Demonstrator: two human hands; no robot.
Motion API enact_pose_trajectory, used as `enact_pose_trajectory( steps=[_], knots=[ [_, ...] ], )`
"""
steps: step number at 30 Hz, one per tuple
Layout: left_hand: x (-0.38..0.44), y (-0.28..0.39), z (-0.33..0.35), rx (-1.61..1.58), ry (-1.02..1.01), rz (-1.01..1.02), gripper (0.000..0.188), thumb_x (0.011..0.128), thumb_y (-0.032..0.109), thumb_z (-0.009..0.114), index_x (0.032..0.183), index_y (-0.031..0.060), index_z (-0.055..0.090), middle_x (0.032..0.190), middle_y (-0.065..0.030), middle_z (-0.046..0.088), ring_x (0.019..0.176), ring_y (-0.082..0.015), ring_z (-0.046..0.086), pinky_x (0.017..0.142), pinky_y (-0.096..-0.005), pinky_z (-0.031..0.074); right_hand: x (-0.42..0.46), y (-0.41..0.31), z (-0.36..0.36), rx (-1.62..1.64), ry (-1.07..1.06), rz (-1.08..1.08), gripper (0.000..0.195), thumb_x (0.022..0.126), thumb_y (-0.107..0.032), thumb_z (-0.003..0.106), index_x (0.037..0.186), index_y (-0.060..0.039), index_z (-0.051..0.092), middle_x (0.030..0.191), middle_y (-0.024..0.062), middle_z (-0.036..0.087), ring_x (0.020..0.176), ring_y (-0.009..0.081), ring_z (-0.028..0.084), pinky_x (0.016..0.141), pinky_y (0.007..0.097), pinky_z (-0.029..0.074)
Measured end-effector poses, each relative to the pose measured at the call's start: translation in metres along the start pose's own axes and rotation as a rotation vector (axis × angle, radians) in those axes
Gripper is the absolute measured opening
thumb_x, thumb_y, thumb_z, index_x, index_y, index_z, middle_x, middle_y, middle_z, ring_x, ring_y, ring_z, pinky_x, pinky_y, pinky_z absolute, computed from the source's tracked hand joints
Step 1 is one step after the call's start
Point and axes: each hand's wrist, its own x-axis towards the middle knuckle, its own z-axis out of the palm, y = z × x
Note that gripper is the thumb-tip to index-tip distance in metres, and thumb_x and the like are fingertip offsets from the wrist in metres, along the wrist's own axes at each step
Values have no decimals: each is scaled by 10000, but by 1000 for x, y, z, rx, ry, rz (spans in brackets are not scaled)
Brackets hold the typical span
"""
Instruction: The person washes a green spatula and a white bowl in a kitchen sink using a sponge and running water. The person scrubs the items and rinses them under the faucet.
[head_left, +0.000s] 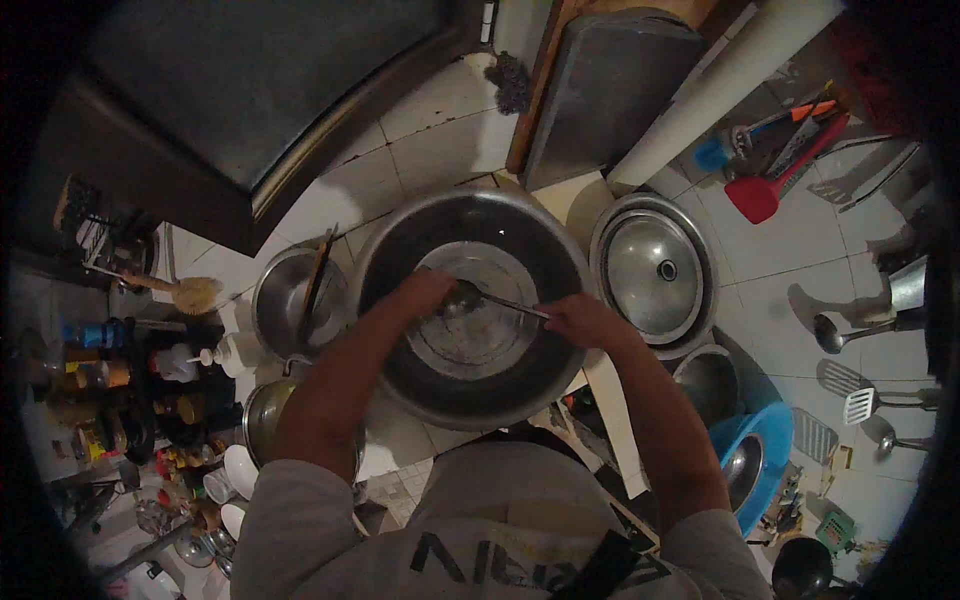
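Before me stands a large round metal basin (480, 405), with a paler round bottom that looks wet or filmed with liquid. Over its right side my right hand (581, 321) grips the handle of a metal ladle (514, 304). The ladle's round bowl hangs over the middle of the basin. My left hand (431, 291) is at the left edge of that bowl, fingers curled towards it; whether it holds a cloth or sponge cannot be made out.
Left of the basin is a metal bowl (277, 307) with a long utensil across it, beside a pump bottle (232, 354). Lidded metal pans (652, 274) and a blue plastic basin (780, 435) lie right. Utensils, including a red spatula (752, 196), hang on the tiled wall.
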Motion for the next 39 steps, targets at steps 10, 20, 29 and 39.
enact_pose_trajectory(
  steps=[10,20,29,39],
  knots=[
    [-3,72,-12,-679,402,-542,416,945,330,551,1198,1,560,1195,-201,609,943,-359,626,864,-433,508,-6,-32,24,1041,-117,602,448,977,-272,551,1386,-98,495,854,48,628,624,125,553,561,292,484],
    [28,121,-8,-792,54,-844,311,915,256,528,1103,25,618,1138,-202,627,1075,-370,580,953,-487,445,2,-76,67,1202,79,670,497,983,-218,526,1419,-9,407,786,54,616,561,121,525,508,273,448],
    [1,58,-2,450,294,58,346,782,161,592,1120,130,659,1090,-137,633,1153,-309,566,982,-437,450,0,-73,52,1068,-89,656,384,979,-238,527,1287,-9,534,673,44,568,502,126,514,456,283,419],
    [3,51,8,316,470,458,284,769,179,590,1001,68,711,1074,-129,683,1053,-338,626,907,-466,510,-24,-77,31,1038,-126,661,289,971,-216,546,1129,23,586,619,13,505,499,101,474,462,272,390]
  ],
)
